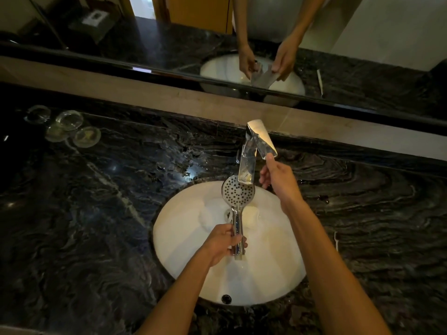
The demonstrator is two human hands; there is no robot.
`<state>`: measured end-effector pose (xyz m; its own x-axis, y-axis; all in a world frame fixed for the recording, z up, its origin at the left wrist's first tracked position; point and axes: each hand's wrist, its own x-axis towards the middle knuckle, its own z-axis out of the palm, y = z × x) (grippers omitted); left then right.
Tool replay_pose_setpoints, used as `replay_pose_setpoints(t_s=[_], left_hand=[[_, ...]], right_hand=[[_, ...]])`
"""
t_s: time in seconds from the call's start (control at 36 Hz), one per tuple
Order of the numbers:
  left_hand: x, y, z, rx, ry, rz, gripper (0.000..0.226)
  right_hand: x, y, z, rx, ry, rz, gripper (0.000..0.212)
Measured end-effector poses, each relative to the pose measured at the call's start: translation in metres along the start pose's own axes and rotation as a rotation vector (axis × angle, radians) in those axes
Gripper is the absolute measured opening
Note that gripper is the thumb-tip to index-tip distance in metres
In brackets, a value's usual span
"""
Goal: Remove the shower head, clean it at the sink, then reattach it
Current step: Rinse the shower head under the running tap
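A chrome shower head [237, 192] with a round spray face dotted with holes is held over the white sink basin [183, 238]. My left hand [226, 240] is shut on its handle, spray face up, just below the spout of the chrome faucet [246, 163]. My right hand [278, 180] reaches up to the faucet's lever [264, 141], with a fingertip touching the lever's tip. I cannot tell whether water is running.
The basin is set in a dark marble counter [96, 213]. Several small glass dishes [70, 128] stand at the back left. A mirror [169, 44] runs along the back wall and reflects my hands. A thin white stick [336, 240] lies on the counter to the basin's right.
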<state>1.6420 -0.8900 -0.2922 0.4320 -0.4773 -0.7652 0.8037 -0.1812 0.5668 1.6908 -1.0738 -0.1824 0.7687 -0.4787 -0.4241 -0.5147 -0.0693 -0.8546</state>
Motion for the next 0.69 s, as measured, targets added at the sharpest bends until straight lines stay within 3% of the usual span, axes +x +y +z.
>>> replay_pose_setpoints(t_s=[0.17,0.33,0.44,0.5,0.69], left_hand=[[-0.008,-0.001,-0.003,0.018,0.008,0.03,0.012],[-0.016,-0.013,-0.01,0.02,0.033,0.02,0.008],[-0.024,-0.021,-0.013,0.032,0.039,0.003,0.01],[-0.03,-0.024,-0.014,0.041,0.021,0.005,0.014],[-0.051,-0.027,-0.02,0.1,0.006,0.051,0.022]], right_hand=[[-0.02,0.042,0.007,0.011,-0.052,0.161,0.051],[-0.046,0.099,0.026,-0.093,-0.221,0.357,0.008],[-0.064,0.111,0.041,-0.059,-0.332,0.4,0.025],[-0.071,0.112,0.047,-0.009,-0.367,0.381,0.022],[-0.088,0.106,0.058,0.174,-0.339,0.303,0.024]])
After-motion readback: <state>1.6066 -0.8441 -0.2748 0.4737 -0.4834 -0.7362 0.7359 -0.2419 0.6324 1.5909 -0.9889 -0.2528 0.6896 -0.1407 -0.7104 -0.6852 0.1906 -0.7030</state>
